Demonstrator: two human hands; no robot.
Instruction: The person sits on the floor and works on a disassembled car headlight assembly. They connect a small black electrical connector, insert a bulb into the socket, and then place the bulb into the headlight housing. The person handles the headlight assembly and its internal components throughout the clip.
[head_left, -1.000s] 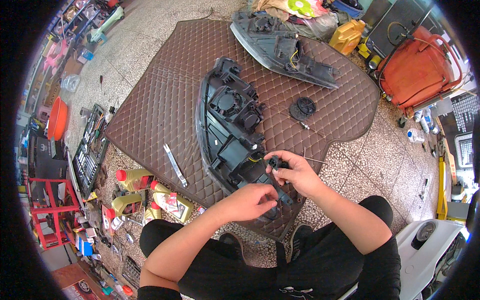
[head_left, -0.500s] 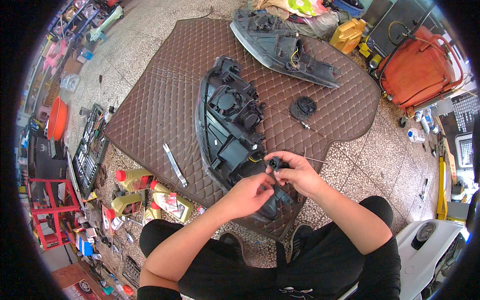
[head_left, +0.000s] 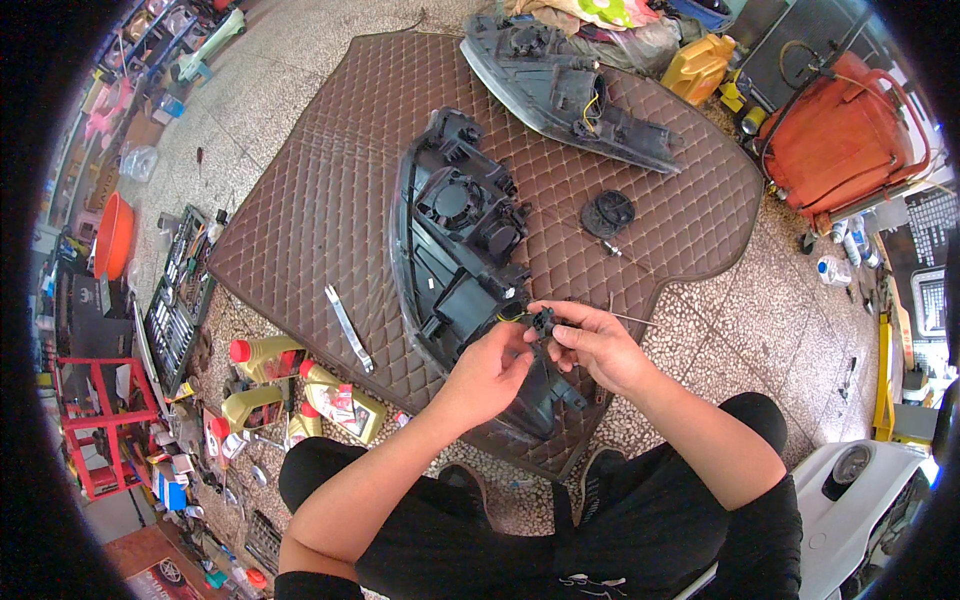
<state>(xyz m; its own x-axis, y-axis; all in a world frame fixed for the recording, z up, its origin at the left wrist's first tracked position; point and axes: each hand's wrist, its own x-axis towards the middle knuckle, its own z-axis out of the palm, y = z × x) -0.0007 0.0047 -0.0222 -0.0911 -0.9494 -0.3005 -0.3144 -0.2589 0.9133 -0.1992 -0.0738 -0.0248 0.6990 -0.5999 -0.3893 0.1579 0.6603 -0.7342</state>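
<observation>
Over the near end of a headlight housing [head_left: 455, 285], I hold a small black connector-like part [head_left: 543, 321]. My right hand [head_left: 600, 348] pinches it between thumb and fingers. My left hand [head_left: 487, 378] is closed in against its left side, fingertips partly hidden. The housing lies on a brown quilted mat [head_left: 330, 190], its black back with round openings facing up. A yellow wire [head_left: 511, 318] shows beside the part. Past my right fingers a thin metal rod [head_left: 634, 320] sticks out; its other end is hidden.
A second headlight [head_left: 570, 95] lies at the mat's far side, near a round black cap [head_left: 608, 214]. A flat metal pry tool [head_left: 349, 330] rests on the left. Oil bottles [head_left: 345, 405], a tool case [head_left: 175, 300] and a red tank [head_left: 838, 140] stand around the mat.
My left hand has moved up and in to the small black part, its fingers now against it. The part has turned and shifted slightly in my right fingers.
</observation>
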